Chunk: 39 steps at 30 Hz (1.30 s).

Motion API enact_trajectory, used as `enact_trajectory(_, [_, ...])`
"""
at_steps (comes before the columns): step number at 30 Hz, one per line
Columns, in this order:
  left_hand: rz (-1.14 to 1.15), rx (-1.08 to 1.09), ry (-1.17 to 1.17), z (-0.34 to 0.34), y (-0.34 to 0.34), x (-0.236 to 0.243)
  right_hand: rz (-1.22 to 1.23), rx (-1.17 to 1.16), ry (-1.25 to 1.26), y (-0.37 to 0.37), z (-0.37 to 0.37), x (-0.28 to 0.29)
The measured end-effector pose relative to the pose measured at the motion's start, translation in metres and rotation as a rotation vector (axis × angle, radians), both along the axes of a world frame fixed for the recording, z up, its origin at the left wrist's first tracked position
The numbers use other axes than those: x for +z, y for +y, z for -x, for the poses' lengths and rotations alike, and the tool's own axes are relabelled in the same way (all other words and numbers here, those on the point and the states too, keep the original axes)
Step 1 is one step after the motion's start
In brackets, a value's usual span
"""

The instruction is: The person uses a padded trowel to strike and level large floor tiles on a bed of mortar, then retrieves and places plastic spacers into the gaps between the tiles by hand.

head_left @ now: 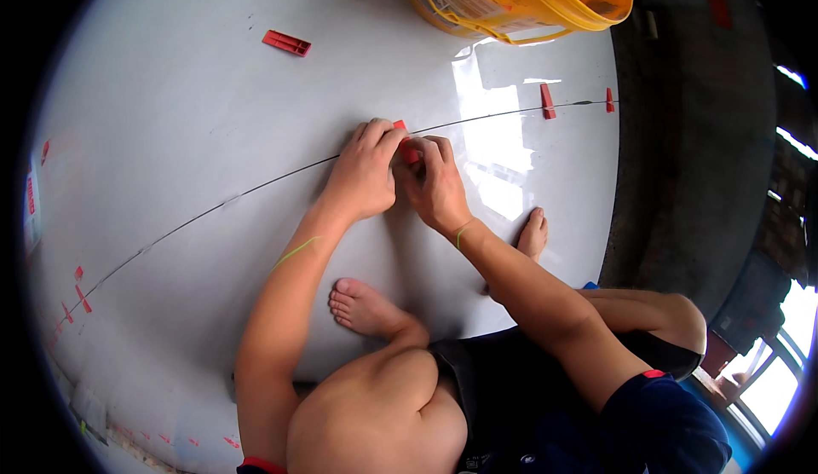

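Both my hands meet over the dark joint line [290, 173] between glossy light-grey floor tiles [213, 90]. A red plastic tile-levelling wedge [411, 153] sits at the joint between them. My right hand [438, 187] grips the wedge's near end between thumb and fingers. My left hand [366, 171] lies curled on the wedge's left side, its fingertips by the far end; what they pinch is hidden. Farther right on the same joint stand another red wedge [547, 101] and a smaller-looking one [610, 100]. A loose red wedge [286, 43] lies on the tile beyond my left hand.
A yellow bucket [545, 1] with red pieces inside stands at the far right. Several red wedges, one a wedge [83, 298], mark the joint at the left. My bare feet, one a foot [362, 305], rest on the tiles. Beyond the tiles' right edge lies a dark floor [673, 150].
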<state>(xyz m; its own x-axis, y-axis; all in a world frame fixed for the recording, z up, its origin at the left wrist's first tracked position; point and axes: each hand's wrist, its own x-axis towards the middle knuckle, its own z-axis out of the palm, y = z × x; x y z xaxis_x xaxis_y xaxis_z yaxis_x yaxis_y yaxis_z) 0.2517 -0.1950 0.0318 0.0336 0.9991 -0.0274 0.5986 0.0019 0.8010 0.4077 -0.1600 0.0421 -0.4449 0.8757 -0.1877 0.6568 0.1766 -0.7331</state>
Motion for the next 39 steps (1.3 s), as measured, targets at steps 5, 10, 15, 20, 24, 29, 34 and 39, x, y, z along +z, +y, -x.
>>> enact_trajectory(5, [-0.027,0.014,0.023,-0.009,-0.005,0.0,-0.069,0.157,-0.033,0.02,-0.018,-0.006])
enact_trajectory(10, [-0.108,0.117,-0.003,-0.021,-0.004,-0.02,-0.128,0.283,-0.065,0.033,-0.015,-0.014])
enact_trajectory(15, [-0.219,0.186,0.01,-0.03,-0.005,-0.036,-0.185,0.294,-0.063,0.039,-0.014,-0.017])
enact_trajectory(20, [-0.228,0.243,0.036,-0.037,-0.009,-0.04,-0.204,0.314,-0.021,0.039,-0.027,-0.03])
enact_trajectory(24, [-0.309,0.252,0.082,-0.037,-0.007,-0.037,-0.302,0.353,0.017,0.044,-0.024,-0.037])
enact_trajectory(29, [-0.267,0.198,0.12,-0.029,-0.008,-0.024,0.1,0.445,-0.377,0.072,0.007,0.041])
enact_trajectory(34, [-0.274,0.3,0.262,-0.016,-0.026,-0.015,0.157,0.648,0.127,0.164,0.006,0.21])
enact_trajectory(39, [-0.213,0.394,0.271,-0.016,-0.055,-0.006,-0.387,0.187,-0.313,0.279,0.026,0.233])
